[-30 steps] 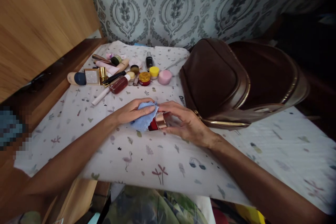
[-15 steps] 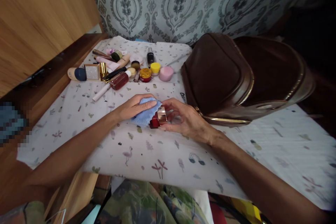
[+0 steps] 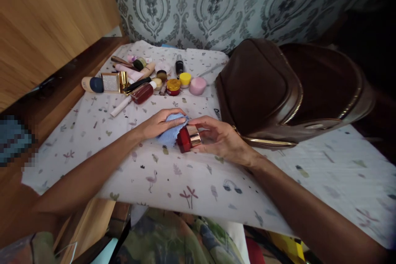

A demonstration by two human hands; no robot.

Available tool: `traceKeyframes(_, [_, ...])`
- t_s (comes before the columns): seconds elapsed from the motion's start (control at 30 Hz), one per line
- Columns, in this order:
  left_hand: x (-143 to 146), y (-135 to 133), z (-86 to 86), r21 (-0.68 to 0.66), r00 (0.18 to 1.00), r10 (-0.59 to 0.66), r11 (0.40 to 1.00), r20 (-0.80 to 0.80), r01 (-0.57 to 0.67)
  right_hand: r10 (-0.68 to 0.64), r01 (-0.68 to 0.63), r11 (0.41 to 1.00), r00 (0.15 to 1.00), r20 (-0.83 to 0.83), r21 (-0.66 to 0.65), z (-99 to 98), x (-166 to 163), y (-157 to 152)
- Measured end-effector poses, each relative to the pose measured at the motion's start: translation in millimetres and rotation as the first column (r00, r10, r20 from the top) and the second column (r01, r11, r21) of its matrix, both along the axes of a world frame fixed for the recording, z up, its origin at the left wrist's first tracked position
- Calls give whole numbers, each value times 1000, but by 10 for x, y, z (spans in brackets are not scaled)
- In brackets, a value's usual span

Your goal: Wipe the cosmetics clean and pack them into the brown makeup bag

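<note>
Brown bag [image 3: 256,86] near right hand [image 3: 227,140]

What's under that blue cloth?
The printed white sheet shows below the blue cloth, and a red bottle in the right hand sits at its edge. Whatever the cloth covers can't be seen.

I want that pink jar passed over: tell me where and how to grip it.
Probably best pinched across the round side wall of the pink jar, coming from the near side: it is squat, printed cloth lies before it, and the yellow-lidded jar crowds its left.
</note>
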State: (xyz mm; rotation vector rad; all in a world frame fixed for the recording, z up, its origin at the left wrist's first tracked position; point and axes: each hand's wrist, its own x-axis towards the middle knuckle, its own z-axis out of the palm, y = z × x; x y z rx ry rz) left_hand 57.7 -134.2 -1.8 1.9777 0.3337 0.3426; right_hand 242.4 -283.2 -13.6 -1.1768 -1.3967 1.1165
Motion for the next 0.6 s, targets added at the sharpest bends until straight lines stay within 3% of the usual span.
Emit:
traceKeyframes(0.2, [23,-14,-49,-4,992,111,994,65,-110,-2,-4,999,986,-167,-38,-14,-10,36])
traceKeyframes(0.33, [40,-30,-104,-30,985,128,992,119,-125,-86,79,996,969,-232,-38,-26,-32,47])
traceKeyframes(0.47, [55,-55,-150,-76,979,111,992,172,-99,-174,169,985,952,-251,-41,-35,-45,66])
traceKeyframes(0.6, [64,-62,-165,-56,976,176,984,132,-170,-207,211,977,952,-226,-5,-27,-66,72])
